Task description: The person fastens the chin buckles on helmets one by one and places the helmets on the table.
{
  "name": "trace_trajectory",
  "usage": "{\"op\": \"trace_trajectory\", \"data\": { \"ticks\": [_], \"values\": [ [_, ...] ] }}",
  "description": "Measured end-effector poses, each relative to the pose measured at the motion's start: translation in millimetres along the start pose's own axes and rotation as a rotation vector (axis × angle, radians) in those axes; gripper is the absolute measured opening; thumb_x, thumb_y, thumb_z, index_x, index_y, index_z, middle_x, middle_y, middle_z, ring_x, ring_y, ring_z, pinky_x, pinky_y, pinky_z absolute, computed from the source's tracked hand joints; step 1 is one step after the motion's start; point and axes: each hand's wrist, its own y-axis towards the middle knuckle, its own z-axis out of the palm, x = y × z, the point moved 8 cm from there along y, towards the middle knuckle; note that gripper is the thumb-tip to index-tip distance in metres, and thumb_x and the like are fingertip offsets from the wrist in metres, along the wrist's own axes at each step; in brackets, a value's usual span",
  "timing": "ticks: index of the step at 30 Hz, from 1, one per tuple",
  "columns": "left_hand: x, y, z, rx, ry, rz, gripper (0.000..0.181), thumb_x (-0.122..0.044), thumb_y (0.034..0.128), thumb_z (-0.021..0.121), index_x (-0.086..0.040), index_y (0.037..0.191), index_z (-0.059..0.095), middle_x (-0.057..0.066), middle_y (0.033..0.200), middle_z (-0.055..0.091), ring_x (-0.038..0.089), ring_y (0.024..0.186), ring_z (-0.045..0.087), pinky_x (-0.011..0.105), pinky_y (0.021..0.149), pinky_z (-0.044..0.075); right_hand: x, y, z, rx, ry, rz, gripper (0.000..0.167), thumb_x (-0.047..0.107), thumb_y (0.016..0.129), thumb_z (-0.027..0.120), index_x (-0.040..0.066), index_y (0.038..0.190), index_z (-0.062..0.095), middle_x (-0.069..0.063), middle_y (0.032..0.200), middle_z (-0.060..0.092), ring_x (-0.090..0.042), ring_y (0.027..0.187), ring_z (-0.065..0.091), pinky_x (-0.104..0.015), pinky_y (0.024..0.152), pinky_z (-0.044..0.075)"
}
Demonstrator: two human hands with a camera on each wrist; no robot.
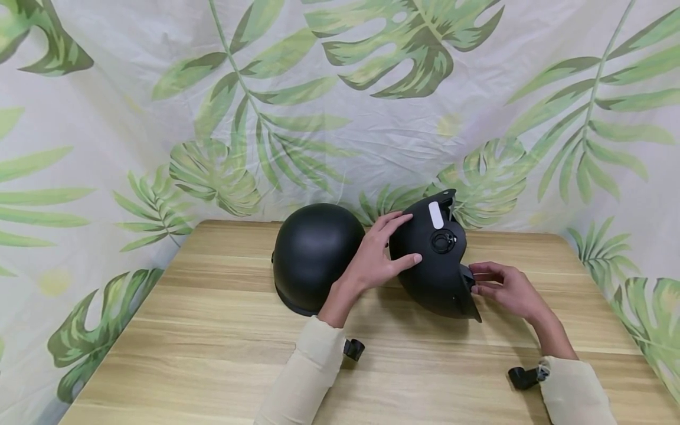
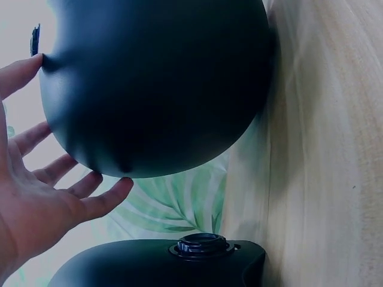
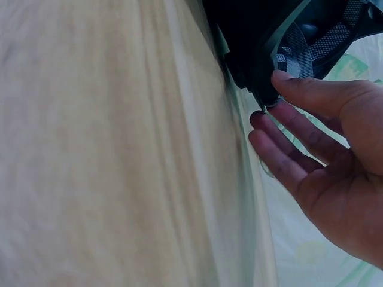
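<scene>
A black helmet point(image 1: 425, 265) stands tilted on the table, its opening turned right and a white oblong patch point(image 1: 435, 215) on its side. My left hand point(image 1: 379, 251) rests on its dome with spread, fairly straight fingers; the left wrist view shows the fingertips point(image 2: 124, 182) against the smooth shell point(image 2: 161, 89). At the opening, my right hand point(image 1: 507, 289) pinches a dark piece at the helmet's rim between thumb and fingers. Grey webbing straps point(image 3: 299, 51) show inside, close to the right thumb point(image 3: 299, 86). What exactly the right fingertips grip is partly hidden.
A second black helmet point(image 1: 319, 254) sits dome up just left of the first, behind the left forearm. Both are on a wood-grain table point(image 1: 223, 330). A leaf-patterned cloth point(image 1: 297, 118) hangs close behind the table and along its sides.
</scene>
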Motion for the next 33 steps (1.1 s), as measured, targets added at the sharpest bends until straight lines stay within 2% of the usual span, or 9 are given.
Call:
{"op": "trace_trajectory", "data": {
  "ticks": [5, 8, 10, 12, 16, 18, 25, 29, 33],
  "values": [
    [1.1, 0.7, 0.7, 0.004, -0.016, -0.001, 0.078, -0.038, 0.0947, 0.081, -0.023, 0.164, 0.047, 0.007, 0.171, 0.037, 0.03, 0.155, 0.043, 0.054, 0.111, 0.053, 6.6, -3.1, -8.4, -0.034, -0.037, 0.008, 0.044, 0.005, 0.099, 0.076, -0.007, 0.14, 0.065, -0.03, 0.137, 0.069, -0.045, 0.121, 0.072, -0.015, 0.086, 0.059],
    [0.6, 0.7, 0.5, 0.006, -0.016, -0.001, 0.078, -0.038, 0.0948, 0.081, -0.023, 0.164, 0.047, 0.007, 0.171, 0.037, 0.03, 0.156, 0.042, 0.054, 0.112, 0.053, 13.1, -4.2, -15.0, -0.058, -0.055, 0.009, 0.047, 0.009, 0.1, 0.077, -0.006, 0.142, 0.064, -0.029, 0.139, 0.069, -0.041, 0.121, 0.073, -0.015, 0.085, 0.059],
    [0.0, 0.5, 0.2, 0.008, -0.013, -0.003, 0.078, -0.039, 0.0948, 0.081, -0.023, 0.164, 0.047, 0.007, 0.172, 0.036, 0.03, 0.157, 0.042, 0.054, 0.113, 0.053, 19.1, -5.0, -18.8, -0.064, -0.048, 0.007, 0.048, 0.01, 0.1, 0.076, -0.006, 0.143, 0.063, -0.029, 0.14, 0.068, -0.032, 0.118, 0.075, -0.015, 0.086, 0.059],
    [-0.3, 0.3, 0.0, 0.01, -0.009, -0.004, 0.078, -0.039, 0.0946, 0.081, -0.024, 0.164, 0.047, 0.007, 0.172, 0.036, 0.03, 0.157, 0.042, 0.054, 0.113, 0.053, 26.0, -4.8, -21.8, -0.068, -0.038, -0.001, 0.049, 0.012, 0.101, 0.076, -0.005, 0.144, 0.062, -0.03, 0.14, 0.067, -0.017, 0.115, 0.076, -0.014, 0.086, 0.059],
    [-0.6, 0.1, -0.5, 0.008, -0.003, -0.006, 0.079, -0.04, 0.0944, 0.081, -0.024, 0.164, 0.047, 0.007, 0.172, 0.036, 0.03, 0.156, 0.042, 0.053, 0.112, 0.053, 44.6, -3.6, -25.5, -0.075, 0.0, -0.034, 0.05, 0.01, 0.101, 0.075, -0.005, 0.146, 0.06, -0.031, 0.143, 0.065, 0.007, 0.111, 0.069, -0.01, 0.089, 0.057],
    [-0.6, 0.2, -0.5, 0.008, 0.0, -0.005, 0.079, -0.04, 0.0945, 0.081, -0.024, 0.164, 0.047, 0.007, 0.172, 0.036, 0.03, 0.156, 0.042, 0.053, 0.112, 0.053, 56.1, -2.8, -27.1, -0.084, 0.005, -0.053, 0.05, 0.01, 0.101, 0.075, -0.005, 0.147, 0.06, -0.031, 0.143, 0.064, 0.011, 0.11, 0.067, -0.009, 0.091, 0.055],
    [-0.8, 0.7, 0.7, 0.012, 0.003, -0.003, 0.079, -0.04, 0.0947, 0.081, -0.025, 0.164, 0.046, 0.006, 0.172, 0.036, 0.03, 0.156, 0.041, 0.053, 0.113, 0.052, 103.4, -6.3, -36.3, -0.158, -0.001, -0.133, 0.044, 0.013, 0.104, 0.072, 0.002, 0.146, 0.064, -0.024, 0.141, 0.068, 0.015, 0.113, 0.065, -0.005, 0.094, 0.052],
    [-1.0, 0.3, 0.6, 0.012, 0.007, -0.002, 0.079, -0.04, 0.0946, 0.081, -0.025, 0.164, 0.046, 0.006, 0.172, 0.036, 0.029, 0.157, 0.041, 0.052, 0.114, 0.052, 126.0, -11.3, -41.4, -0.199, -0.022, -0.183, 0.039, 0.017, 0.107, 0.068, 0.006, 0.144, 0.066, 0.004, 0.136, 0.072, 0.014, 0.117, 0.063, -0.003, 0.097, 0.049],
    [-1.8, 0.2, -0.2, 0.01, 0.008, 0.0, 0.079, -0.04, 0.0945, 0.081, -0.024, 0.164, 0.047, 0.006, 0.172, 0.036, 0.029, 0.157, 0.041, 0.052, 0.115, 0.051, 142.4, -15.6, -44.3, -0.23, -0.024, -0.21, 0.037, 0.017, 0.108, 0.067, 0.011, 0.144, 0.067, 0.027, 0.129, 0.067, 0.012, 0.118, 0.064, -0.003, 0.099, 0.048]
  ]
}}
